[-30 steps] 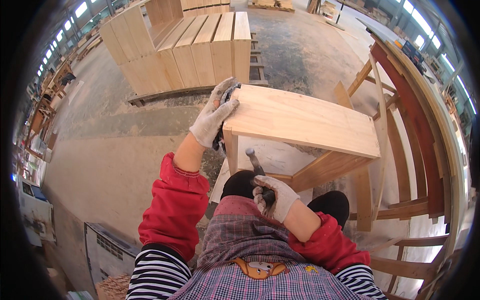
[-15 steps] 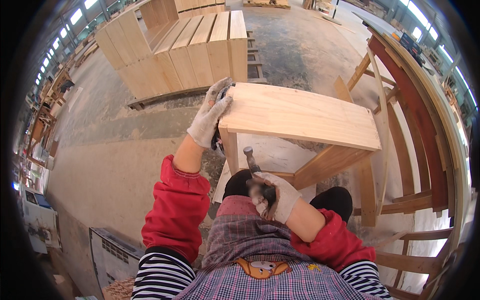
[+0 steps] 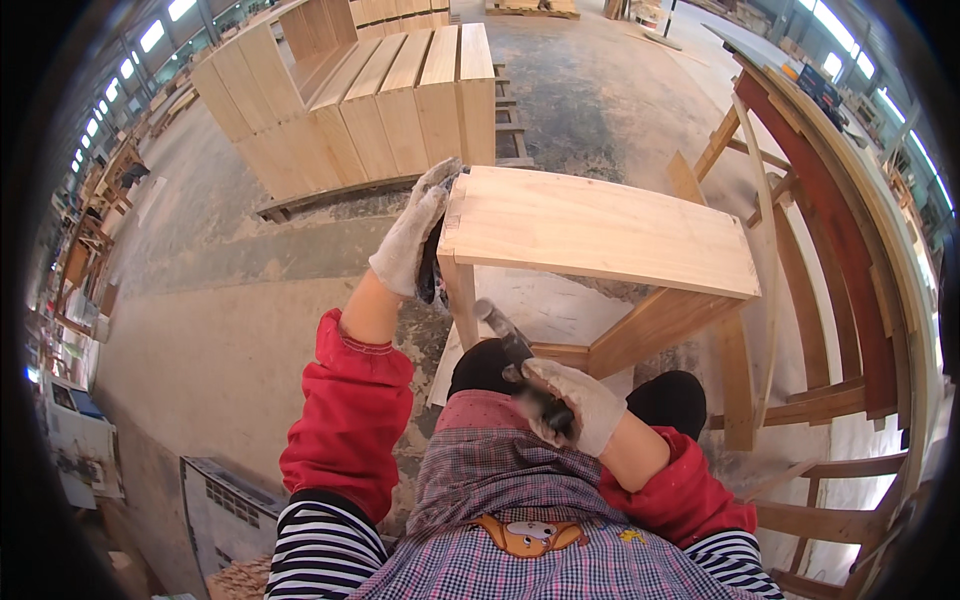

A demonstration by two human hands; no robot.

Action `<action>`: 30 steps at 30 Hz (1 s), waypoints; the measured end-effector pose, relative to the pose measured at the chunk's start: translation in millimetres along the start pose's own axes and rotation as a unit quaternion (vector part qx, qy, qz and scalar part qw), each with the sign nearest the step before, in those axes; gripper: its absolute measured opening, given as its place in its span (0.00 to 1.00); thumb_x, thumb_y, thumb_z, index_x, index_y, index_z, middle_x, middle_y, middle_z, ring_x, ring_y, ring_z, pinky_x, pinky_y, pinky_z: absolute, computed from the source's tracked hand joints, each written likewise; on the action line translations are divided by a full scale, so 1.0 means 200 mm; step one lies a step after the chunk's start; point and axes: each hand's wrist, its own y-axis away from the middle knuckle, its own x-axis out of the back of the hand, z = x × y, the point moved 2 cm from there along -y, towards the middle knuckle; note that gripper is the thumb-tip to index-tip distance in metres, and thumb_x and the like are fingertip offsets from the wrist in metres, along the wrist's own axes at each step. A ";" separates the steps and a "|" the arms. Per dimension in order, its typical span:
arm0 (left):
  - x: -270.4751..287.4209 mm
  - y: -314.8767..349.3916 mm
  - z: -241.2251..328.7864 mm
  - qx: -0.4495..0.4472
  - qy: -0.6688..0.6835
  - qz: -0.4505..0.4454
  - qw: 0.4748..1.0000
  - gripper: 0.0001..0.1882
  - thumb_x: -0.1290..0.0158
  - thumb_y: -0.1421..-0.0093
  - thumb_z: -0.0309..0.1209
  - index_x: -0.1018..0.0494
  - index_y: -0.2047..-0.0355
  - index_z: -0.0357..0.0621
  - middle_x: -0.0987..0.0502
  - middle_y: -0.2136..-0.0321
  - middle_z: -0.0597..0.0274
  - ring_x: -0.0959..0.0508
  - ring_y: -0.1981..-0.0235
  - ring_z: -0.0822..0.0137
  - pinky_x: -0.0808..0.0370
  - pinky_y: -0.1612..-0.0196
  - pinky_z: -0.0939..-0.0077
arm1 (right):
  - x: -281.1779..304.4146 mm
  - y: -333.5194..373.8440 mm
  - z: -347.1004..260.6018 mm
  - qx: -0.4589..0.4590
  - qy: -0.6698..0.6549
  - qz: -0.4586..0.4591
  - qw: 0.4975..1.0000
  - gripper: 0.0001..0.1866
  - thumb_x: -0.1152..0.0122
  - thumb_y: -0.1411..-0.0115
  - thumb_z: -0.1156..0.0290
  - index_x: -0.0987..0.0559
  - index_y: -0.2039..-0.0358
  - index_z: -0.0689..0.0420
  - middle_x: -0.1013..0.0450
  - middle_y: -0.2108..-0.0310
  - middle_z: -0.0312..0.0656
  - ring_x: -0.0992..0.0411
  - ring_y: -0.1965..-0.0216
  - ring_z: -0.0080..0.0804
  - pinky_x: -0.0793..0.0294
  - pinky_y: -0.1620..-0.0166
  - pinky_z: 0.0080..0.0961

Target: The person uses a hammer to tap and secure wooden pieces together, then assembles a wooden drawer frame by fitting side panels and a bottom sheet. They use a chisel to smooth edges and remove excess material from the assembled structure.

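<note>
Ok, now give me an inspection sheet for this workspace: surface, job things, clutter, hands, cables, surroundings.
Surface: concrete floor, stained and worn in patches.
Job's things: wooden frame, open at the near side; hammer, slightly blurred.
Clutter: pale sheet beneath the frame.
Hands: left hand gloved, against the frame's left end; right hand gloved, gripping the hammer.
Cables: nothing seen.
Surroundings: stacked wooden pieces ahead; wooden rack at right.

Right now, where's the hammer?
In the head view, the hammer is just below centre, in the right hand, with its head pointing up and left, between the box and the apron.
</note>
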 end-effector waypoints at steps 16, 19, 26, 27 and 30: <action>0.14 -0.09 -0.14 -0.029 0.027 -0.003 0.999 0.24 0.49 0.35 0.39 0.34 0.43 0.42 0.26 0.50 0.61 0.26 0.48 0.69 0.27 0.45 0.73 | -0.35 0.17 -0.65 0.509 0.664 0.135 0.530 0.22 0.37 0.46 0.72 0.24 0.49 0.55 0.25 0.65 0.49 0.25 0.64 0.50 0.25 0.61 0.39; 0.17 -0.10 -0.16 -0.033 0.026 -0.012 0.999 0.21 0.50 0.34 0.38 0.33 0.44 0.42 0.26 0.50 0.61 0.26 0.48 0.69 0.27 0.46 0.73 | -0.36 0.16 -0.66 0.540 0.646 0.133 0.522 0.22 0.37 0.46 0.71 0.24 0.49 0.55 0.25 0.65 0.49 0.25 0.64 0.49 0.25 0.60 0.39; 0.10 -0.08 -0.14 -0.041 -0.016 0.001 0.999 0.25 0.60 0.30 0.42 0.40 0.40 0.40 0.28 0.49 0.60 0.27 0.55 0.74 0.31 0.54 0.81 | -0.33 0.14 -0.64 0.543 0.642 0.137 0.524 0.23 0.37 0.46 0.71 0.25 0.48 0.55 0.25 0.65 0.49 0.25 0.63 0.50 0.25 0.60 0.39; 0.09 -0.06 -0.13 -0.042 -0.010 -0.003 0.999 0.25 0.60 0.30 0.42 0.40 0.39 0.40 0.28 0.48 0.60 0.27 0.54 0.73 0.31 0.53 0.81 | -0.35 0.16 -0.63 0.544 0.633 0.144 0.532 0.23 0.37 0.46 0.71 0.25 0.48 0.55 0.25 0.65 0.49 0.25 0.63 0.50 0.25 0.60 0.39; 0.13 -0.08 -0.18 -0.030 0.037 0.017 0.999 0.24 0.60 0.30 0.41 0.40 0.40 0.40 0.28 0.48 0.59 0.27 0.50 0.71 0.30 0.51 0.77 | -0.35 0.15 -0.61 0.538 0.637 0.141 0.535 0.23 0.37 0.46 0.71 0.25 0.48 0.55 0.24 0.64 0.49 0.25 0.63 0.51 0.25 0.60 0.39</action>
